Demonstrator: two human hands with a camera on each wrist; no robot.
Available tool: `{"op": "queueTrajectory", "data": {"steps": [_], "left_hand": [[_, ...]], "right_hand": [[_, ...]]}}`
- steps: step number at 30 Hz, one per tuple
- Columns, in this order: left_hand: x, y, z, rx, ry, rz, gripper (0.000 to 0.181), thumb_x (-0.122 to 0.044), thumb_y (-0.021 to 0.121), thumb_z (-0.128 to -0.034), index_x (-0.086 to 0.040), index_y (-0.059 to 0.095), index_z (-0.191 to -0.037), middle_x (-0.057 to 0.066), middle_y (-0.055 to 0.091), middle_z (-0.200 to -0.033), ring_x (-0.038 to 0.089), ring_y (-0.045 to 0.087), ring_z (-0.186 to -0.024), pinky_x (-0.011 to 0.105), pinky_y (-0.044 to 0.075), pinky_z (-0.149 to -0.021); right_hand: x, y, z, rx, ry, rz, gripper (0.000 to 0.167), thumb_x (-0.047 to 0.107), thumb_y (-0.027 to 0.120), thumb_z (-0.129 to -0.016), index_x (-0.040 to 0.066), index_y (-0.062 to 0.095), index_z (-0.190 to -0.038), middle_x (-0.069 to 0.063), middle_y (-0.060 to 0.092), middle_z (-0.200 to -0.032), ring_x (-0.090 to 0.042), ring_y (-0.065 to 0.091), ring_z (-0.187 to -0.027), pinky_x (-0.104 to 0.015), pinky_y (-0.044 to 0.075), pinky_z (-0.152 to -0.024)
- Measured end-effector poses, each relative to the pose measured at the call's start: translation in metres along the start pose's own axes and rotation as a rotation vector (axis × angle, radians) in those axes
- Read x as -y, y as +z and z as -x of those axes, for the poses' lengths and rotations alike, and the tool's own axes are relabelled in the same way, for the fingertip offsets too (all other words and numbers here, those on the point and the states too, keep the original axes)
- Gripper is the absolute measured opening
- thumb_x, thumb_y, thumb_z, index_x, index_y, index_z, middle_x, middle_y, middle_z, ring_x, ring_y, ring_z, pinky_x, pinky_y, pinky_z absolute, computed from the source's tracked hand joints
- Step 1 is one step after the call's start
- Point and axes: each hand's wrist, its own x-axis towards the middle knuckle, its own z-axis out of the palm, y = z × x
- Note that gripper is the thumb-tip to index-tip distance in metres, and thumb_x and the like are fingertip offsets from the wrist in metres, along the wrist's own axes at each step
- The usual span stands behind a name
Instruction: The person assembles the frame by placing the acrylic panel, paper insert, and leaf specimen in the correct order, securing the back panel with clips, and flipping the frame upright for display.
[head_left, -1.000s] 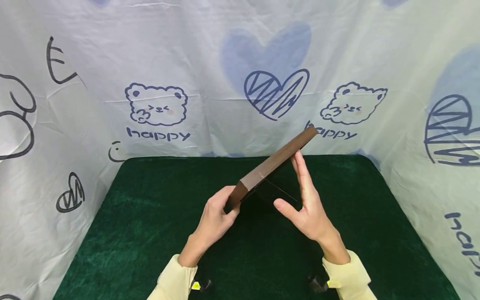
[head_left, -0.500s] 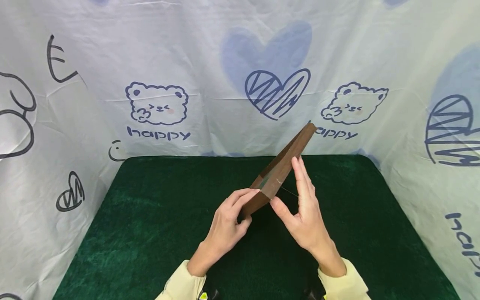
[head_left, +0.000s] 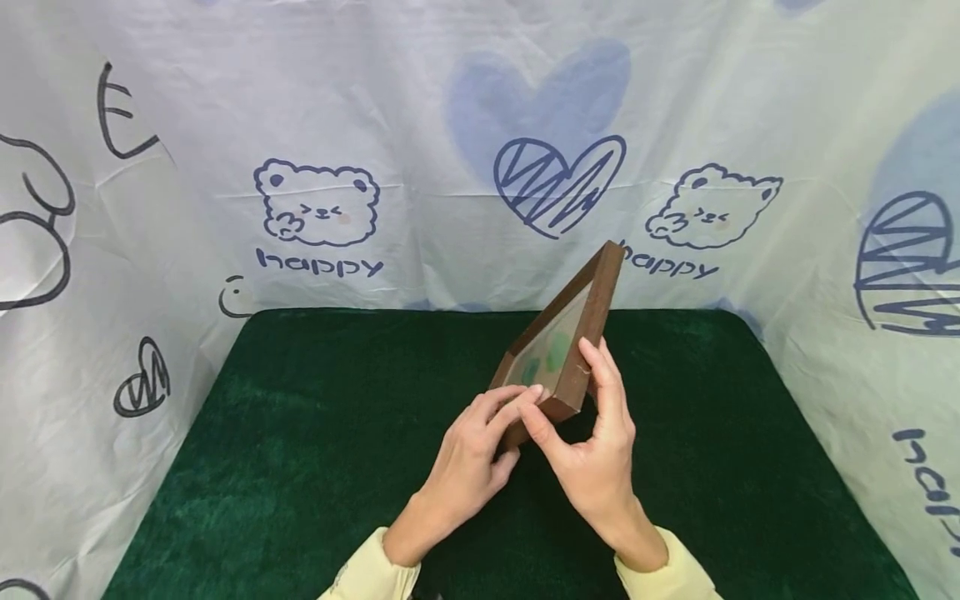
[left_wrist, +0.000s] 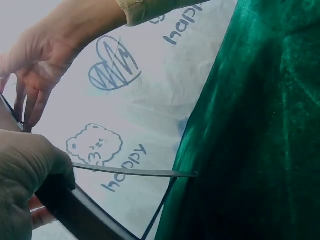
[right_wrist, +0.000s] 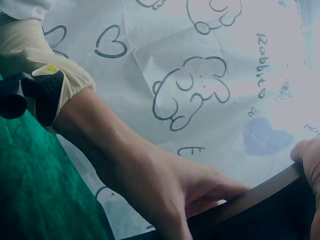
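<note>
A brown picture frame (head_left: 597,312) is held up at a steep tilt above the table, its pane showing pale green shapes. My left hand (head_left: 467,454) grips its lower left edge, fingers over the front and thumb below. At the lower right corner, my right hand (head_left: 600,450) holds the frame, with the thumb at the bottom edge and fingers along the right side. In the left wrist view, a thin pale strip (left_wrist: 132,172) and a dark leg (left_wrist: 156,215) stand out from the frame's back. The right wrist view shows the left hand (right_wrist: 155,180) on the dark-backed frame's edge.
Dark green velvety cloth (head_left: 300,433) covers the table. A white curtain (head_left: 435,250) with blue hearts, bear drawings and lettering hangs behind it and along both sides. A black wrist camera (right_wrist: 30,97) sits at the left sleeve.
The frame has turned so its front pane now shows, its lower end swinging rightward and toward me. The left hand moved right with it; the right fingers went from straight to bent round the corner.
</note>
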Motion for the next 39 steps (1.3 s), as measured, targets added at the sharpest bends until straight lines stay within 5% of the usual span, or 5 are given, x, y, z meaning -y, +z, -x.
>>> {"op": "queueTrajectory", "data": {"steps": [7, 22, 25, 32, 39], "left_hand": [[-0.001, -0.004, -0.001, 0.142, 0.008, 0.063, 0.074, -0.034, 0.07, -0.0963, -0.023, 0.038, -0.162, 0.003, 0.048, -0.155, 0.019, 0.056, -0.131, 0.041, 0.054, -0.099], [0.05, -0.009, 0.01, 0.342, -0.399, 0.193, 0.058, -0.046, 0.043, -0.1117, -0.025, 0.031, -0.165, 0.009, 0.04, -0.16, 0.028, 0.049, -0.139, 0.053, 0.046, -0.109], [0.058, -0.006, 0.011, 0.307, -0.43, 0.175, 0.061, -0.044, 0.045, -0.1117, -0.021, 0.028, -0.166, 0.012, 0.038, -0.16, 0.029, 0.05, -0.138, 0.051, 0.046, -0.109], [0.071, -0.006, 0.009, 0.046, -0.516, 0.144, 0.069, -0.036, 0.045, -0.1119, -0.013, 0.011, -0.167, 0.02, 0.027, -0.159, 0.035, 0.03, -0.146, 0.056, 0.028, -0.119], [0.087, -0.017, 0.008, 0.035, -0.526, 0.37, 0.057, -0.027, 0.031, -0.1159, -0.01, 0.012, -0.167, 0.018, 0.022, -0.17, 0.036, 0.025, -0.155, 0.065, 0.018, -0.123]], "right_hand": [[0.003, -0.007, -0.004, -0.024, -0.004, -0.001, 0.075, -0.003, 0.068, -0.093, 0.005, 0.035, -0.16, -0.021, 0.05, -0.153, -0.036, 0.063, -0.123, -0.021, 0.053, -0.098], [-0.03, -0.03, -0.032, -0.179, 0.083, -0.402, 0.042, -0.007, 0.048, -0.104, -0.006, 0.048, -0.146, -0.015, 0.061, -0.131, -0.023, 0.06, -0.114, -0.025, 0.051, -0.098], [-0.038, -0.036, -0.039, -0.152, 0.118, -0.481, 0.039, -0.003, 0.045, -0.108, -0.005, 0.047, -0.147, -0.016, 0.059, -0.135, -0.024, 0.058, -0.119, -0.027, 0.05, -0.103], [-0.051, -0.048, -0.047, -0.03, 0.245, -0.597, 0.038, 0.015, 0.041, -0.114, -0.001, 0.045, -0.148, -0.012, 0.054, -0.133, -0.022, 0.056, -0.119, -0.027, 0.051, -0.1], [-0.057, -0.053, -0.049, 0.109, 0.275, -0.624, 0.042, 0.025, 0.037, -0.115, 0.0, 0.043, -0.148, -0.011, 0.052, -0.134, -0.02, 0.056, -0.119, -0.027, 0.052, -0.098]]}}
